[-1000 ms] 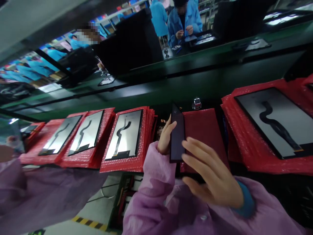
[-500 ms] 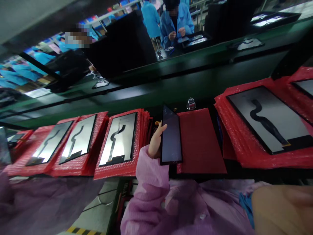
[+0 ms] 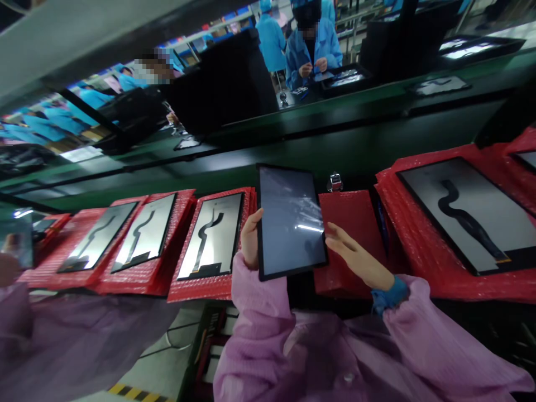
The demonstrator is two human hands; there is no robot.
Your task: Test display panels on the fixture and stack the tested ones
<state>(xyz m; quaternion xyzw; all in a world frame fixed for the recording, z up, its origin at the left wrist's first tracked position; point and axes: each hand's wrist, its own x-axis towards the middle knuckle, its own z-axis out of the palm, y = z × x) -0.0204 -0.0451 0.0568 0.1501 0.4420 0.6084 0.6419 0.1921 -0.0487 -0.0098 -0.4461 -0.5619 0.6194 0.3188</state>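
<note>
Left hand (image 3: 250,239) grips display panel (image 3: 290,220) by its left edge, glossy face toward camera, panel tilted. Right hand (image 3: 359,258) open, fingers extended at panel's right edge; can't tell if touching. Red pad (image 3: 349,223) just right of panel. 3 LCD modules (image 3: 211,237) on red bubble-wrap stacks (image 3: 178,276) left, 1 large module (image 3: 460,218) right. Metal fixture (image 3: 335,181) behind pad. Person in blue (image 3: 312,50) beyond.
</note>
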